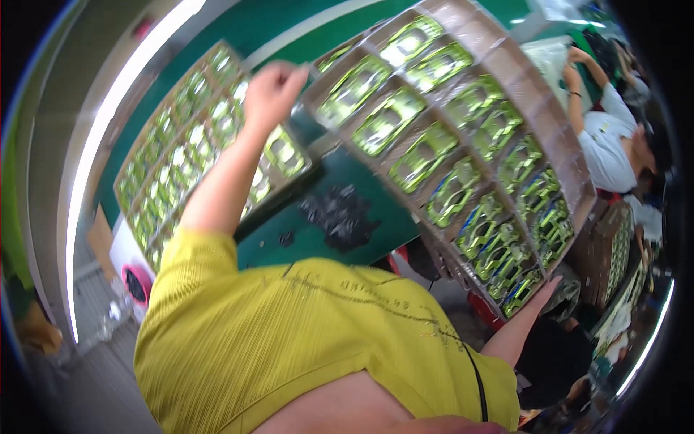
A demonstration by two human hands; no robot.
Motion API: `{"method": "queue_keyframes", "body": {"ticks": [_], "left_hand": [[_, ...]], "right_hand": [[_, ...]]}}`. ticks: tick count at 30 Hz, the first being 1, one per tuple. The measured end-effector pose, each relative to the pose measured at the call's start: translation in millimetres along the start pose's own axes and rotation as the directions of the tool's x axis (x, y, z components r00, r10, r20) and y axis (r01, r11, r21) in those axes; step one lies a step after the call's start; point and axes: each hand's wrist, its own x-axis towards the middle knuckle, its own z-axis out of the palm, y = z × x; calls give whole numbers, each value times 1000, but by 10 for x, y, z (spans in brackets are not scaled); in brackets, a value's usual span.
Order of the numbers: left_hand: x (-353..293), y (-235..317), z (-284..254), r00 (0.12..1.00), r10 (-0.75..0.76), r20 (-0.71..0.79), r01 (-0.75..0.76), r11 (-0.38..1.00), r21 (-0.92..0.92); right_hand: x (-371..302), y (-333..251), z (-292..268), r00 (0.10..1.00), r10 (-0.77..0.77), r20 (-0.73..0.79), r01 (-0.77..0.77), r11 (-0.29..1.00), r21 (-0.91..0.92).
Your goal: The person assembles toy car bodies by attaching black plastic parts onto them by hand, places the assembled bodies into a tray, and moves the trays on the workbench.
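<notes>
A shallow cardboard box [506,58] stands tilted in front of me, split by dividers into compartments. Shiny yellow-green toy-car-like shells [391,119] lie in them, some near my end with blue strips. My right hand [547,291] grips the box's near right corner, its thumb side showing and the other fingers hidden. At the opposite left end, my left hand [272,88] is raised and curled closed beside the box's edge. Blur hides what its fingers hold, if anything. Under my left forearm lies a second divided box [123,189] with similar green shells.
On the green table [278,230] between the boxes lies a heap of small black pieces [340,217]. A pink-rimmed round object [135,283] is at lower left. Another person [611,141] works at the right, near more boxes [606,249].
</notes>
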Motion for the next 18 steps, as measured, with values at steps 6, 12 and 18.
{"method": "queue_keyframes", "body": {"ticks": [6, 12, 18], "left_hand": [[862, -1095, 1226, 941, -80, 328, 150, 969, -194], [906, -1078, 1725, 844, -311, 437, 535, 537, -652], [540, -788, 1698, 814, -496, 302, 576, 619, -534]], "right_hand": [[-124, 187, -609, 987, 122, 108, -111, 989, -100], [-511, 156, -1211, 989, 68, 133, -66, 998, -17], [-746, 297, -1426, 987, -44, 156, 20, 989, 149]]}}
